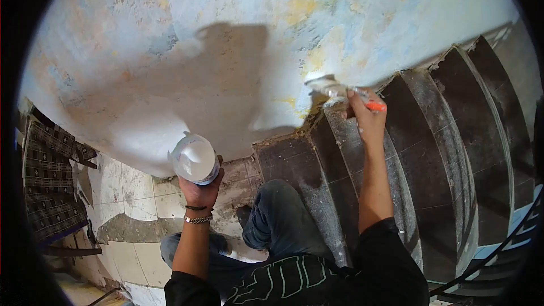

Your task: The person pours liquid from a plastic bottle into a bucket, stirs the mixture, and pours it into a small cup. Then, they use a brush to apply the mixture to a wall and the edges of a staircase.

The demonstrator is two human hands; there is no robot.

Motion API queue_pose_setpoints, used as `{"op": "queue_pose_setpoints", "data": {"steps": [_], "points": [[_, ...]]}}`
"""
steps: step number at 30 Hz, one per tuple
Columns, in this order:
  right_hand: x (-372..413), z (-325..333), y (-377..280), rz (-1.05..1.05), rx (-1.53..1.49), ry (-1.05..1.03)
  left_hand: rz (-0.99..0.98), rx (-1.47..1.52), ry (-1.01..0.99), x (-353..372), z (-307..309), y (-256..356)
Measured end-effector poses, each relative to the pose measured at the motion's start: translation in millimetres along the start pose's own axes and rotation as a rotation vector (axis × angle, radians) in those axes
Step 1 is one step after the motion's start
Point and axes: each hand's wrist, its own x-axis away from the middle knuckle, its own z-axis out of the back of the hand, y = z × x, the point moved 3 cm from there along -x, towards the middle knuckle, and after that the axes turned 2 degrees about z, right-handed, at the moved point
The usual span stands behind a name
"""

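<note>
My right hand (365,114) is closed round the orange handle of a paintbrush (328,86). The brush's whitish bristles are at the wall (306,39), just above the stair edge, beside a yellow patch. In my left hand (199,188) rests a tub of white paint (194,161), held from below and around its side, its open top facing up. White paint shows inside the tub. The wall has worn patches of blue, yellow and peach under white.
Dark tiled stairs (413,164) climb to the right along the wall, with a black railing (481,260) at lower right. Pale floor tiles (136,192) lie at left, near a checked cloth-covered seat (51,175). My bent knee (280,204) is between my arms.
</note>
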Motion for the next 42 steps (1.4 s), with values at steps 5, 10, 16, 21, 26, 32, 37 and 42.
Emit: {"op": "queue_pose_setpoints", "data": {"steps": [5, 10, 16, 21, 26, 32, 37, 42], "points": [[39, 2, 175, -0.322, 0.094, -0.006, -0.014, 0.014, -0.076, 5, -1, 9], [19, -11, 134, -0.047, 0.015, 0.110, -0.028, 0.040, -0.037, 9, 0, 9], [14, 11, 75, -0.159, 0.037, 0.047, -0.048, 0.033, -0.035, 8, 0, 11], [35, -5, 188, -0.155, 0.157, 0.061, -0.039, 0.027, 0.001, 6, -5, 9], [-12, 2, 91, -0.053, 0.005, 0.109, -0.029, 0.036, 0.030, 3, 2, 8], [-13, 39, 55, -0.124, 0.128, -0.015, -0.033, 0.011, 0.002, 3, 3, 4], [-3, 22, 142, -0.177, 0.086, 0.015, -0.004, 0.020, -0.005, -1, 9, 0], [-29, 45, 82, 0.001, 0.100, 0.117, -0.008, 0.009, -0.003, 4, 5, 2]]}}
